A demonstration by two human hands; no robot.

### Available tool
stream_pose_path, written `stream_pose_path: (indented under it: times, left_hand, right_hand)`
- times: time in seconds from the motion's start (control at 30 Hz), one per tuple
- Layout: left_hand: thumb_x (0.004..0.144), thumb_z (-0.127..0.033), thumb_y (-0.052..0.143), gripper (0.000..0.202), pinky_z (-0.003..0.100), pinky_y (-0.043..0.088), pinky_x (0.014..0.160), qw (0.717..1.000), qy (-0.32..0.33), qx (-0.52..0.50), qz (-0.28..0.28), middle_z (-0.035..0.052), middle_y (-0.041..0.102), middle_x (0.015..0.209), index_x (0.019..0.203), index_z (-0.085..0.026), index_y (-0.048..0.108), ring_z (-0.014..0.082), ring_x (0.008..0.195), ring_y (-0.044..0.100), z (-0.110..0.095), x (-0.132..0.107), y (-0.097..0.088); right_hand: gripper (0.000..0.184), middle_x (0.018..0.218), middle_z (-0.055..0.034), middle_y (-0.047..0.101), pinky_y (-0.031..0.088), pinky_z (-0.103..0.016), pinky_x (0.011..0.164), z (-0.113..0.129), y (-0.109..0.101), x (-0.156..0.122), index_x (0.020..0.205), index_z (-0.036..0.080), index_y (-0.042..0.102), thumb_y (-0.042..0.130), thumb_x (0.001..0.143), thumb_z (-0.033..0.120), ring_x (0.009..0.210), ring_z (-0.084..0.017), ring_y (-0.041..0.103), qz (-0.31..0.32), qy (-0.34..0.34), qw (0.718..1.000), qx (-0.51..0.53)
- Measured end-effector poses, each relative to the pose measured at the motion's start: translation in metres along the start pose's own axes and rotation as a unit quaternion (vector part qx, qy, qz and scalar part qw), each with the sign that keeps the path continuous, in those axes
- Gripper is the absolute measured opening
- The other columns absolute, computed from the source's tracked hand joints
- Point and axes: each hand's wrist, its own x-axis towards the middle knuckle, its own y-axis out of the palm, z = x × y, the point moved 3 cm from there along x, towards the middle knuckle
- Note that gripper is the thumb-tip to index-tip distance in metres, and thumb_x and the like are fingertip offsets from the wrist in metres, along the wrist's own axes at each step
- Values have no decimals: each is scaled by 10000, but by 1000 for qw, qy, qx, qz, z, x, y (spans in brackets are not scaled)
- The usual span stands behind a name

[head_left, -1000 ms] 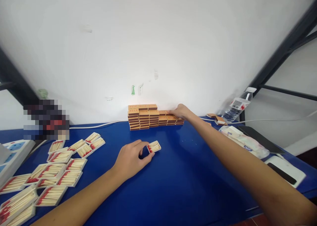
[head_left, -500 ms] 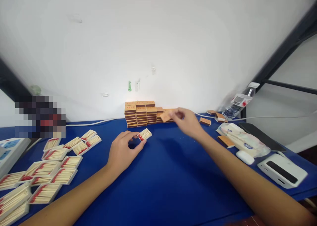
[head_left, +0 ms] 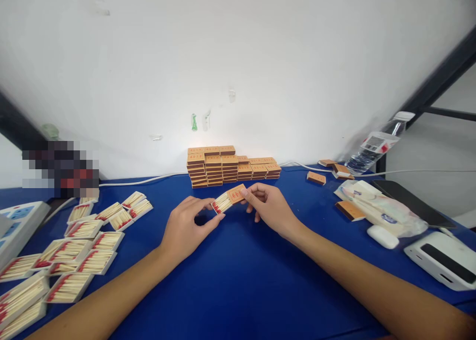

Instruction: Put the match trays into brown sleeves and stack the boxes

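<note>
Between the thumb and fingers of the left hand (head_left: 182,224), a white match tray (head_left: 222,204) is gripped by its left end, with the red match heads turned toward those fingers and the pale sticks directed toward the other hand. By the fingers of the right hand (head_left: 272,208), pinched closed, an orange sleeve (head_left: 235,195) is held at its right end, and its left end is met by the tray's right end; how far the tray is inserted cannot be told. Beneath the fingers, a blue worktop (head_left: 238,280) is seen. Just beyond them, a block of stacked matchboxes (head_left: 213,170) is set close to the white wall (head_left: 238,42), built higher at its left part than at its right. To the left of the left fingers, filled trays (head_left: 85,248) are spread in a loose cluster, some of them overlapped. To the right of the right fingers, three loose boxes (head_left: 316,177) are scattered near a plastic bottle (head_left: 379,145), and another orange box (head_left: 349,211) is placed beside a soft plastic pack (head_left: 386,211). Nearby, a rounded white case (head_left: 383,237) and a white device (head_left: 424,258) with a dark panel are laid.
</note>
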Motion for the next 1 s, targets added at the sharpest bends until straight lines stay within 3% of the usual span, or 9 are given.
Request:
stream_pose_path:
  times: [0.2,0.4,0.53,0.67,0.8,1.0]
  left_hand:
    - [916,-369,800,249,321,585,739,1000,9,-21,4,21,774,923,1133,-249,771,194,833,688,0,0,1]
    - [910,-375,818,292,305,587,740,998,21,-52,2,24,786,947,1171,-251,776,191,841,694,-1,-1,-1]
    - [873,-447,841,321,300,593,729,998,-3,-65,-23,20,780,915,1133,-263,800,178,774,693,-2,0,-3]
    - [856,-526,829,359,322,596,763,997,-15,-70,-42,27,782,919,1103,-268,803,193,797,702,-2,1,-5]
    - [793,-631,826,557,345,595,778,996,-2,-83,-43,38,787,930,1202,-259,762,213,822,714,-1,0,-6]
    - [731,-665,858,608,353,593,774,994,33,-91,-41,32,782,873,1169,-253,769,208,785,704,-4,-1,-7]
  right_hand:
    - [566,804,11,702,496,-224,388,1,4,-3,1250,234,494,697,906,635,571,-157,656,-5,-31,999,8]
    - [512,918,-41,706,514,-229,397,6,9,-6,1272,205,544,592,984,626,611,-155,677,43,-35,998,21]
    - [600,961,-49,683,548,-250,436,10,17,-18,1464,216,458,513,1033,630,694,-177,696,48,-61,997,12]
    - [672,982,-74,683,623,-301,563,13,31,-34,1635,243,363,402,1081,621,858,-214,696,122,-76,989,-30]
    - [689,1045,-90,690,638,-315,606,16,36,-42,1679,276,327,378,1089,627,921,-222,688,176,-74,982,-5]
    - [728,1142,-84,710,654,-396,702,16,37,-47,1721,322,193,378,1088,632,678,-154,671,203,-49,977,-34]
